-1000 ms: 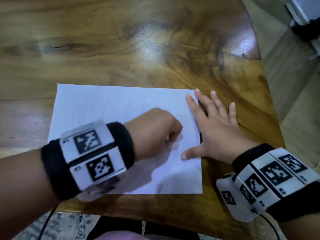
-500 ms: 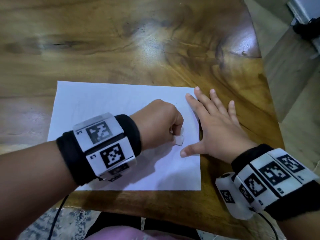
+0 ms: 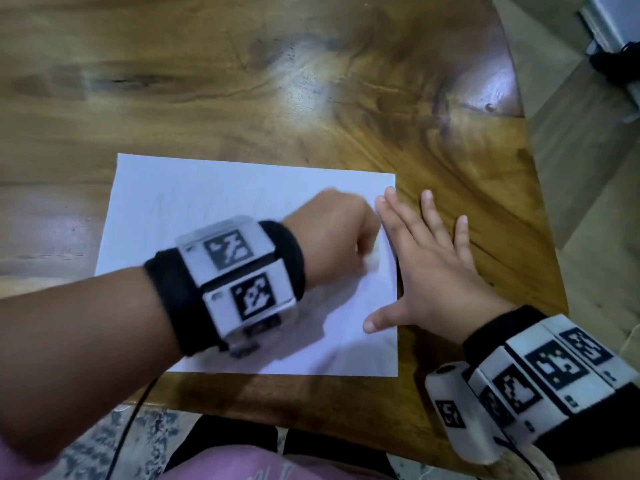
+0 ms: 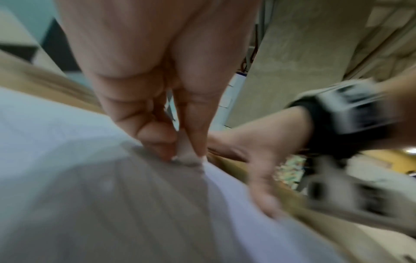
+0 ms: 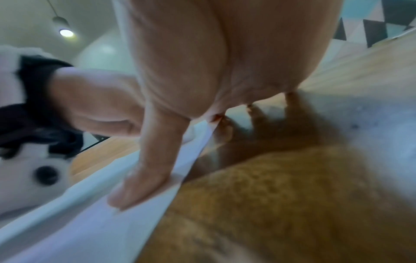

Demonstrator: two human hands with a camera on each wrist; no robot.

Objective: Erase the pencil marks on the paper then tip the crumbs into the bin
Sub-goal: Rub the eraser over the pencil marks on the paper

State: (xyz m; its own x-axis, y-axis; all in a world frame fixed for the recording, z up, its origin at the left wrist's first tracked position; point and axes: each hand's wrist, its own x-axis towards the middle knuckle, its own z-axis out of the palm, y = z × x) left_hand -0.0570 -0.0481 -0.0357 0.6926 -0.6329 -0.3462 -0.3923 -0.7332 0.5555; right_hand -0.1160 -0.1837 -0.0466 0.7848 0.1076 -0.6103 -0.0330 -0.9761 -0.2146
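A white sheet of paper lies on the wooden table, with faint pencil marks near its upper left. My left hand is curled over the sheet's right part and pinches a small white eraser against the paper; the left wrist view shows the eraser between thumb and finger, pressed on the sheet. My right hand lies flat with fingers spread across the paper's right edge, its thumb on the paper. No bin is in view.
The table's right edge and near edge run close to the paper, with tiled floor beyond on the right. A patterned rug lies below the near edge. A dark object sits on the floor at the far right.
My left hand with the eraser has rubbed back and forth on the paper's right part and now sits a little further right. The right hand has stayed flat on the edge.
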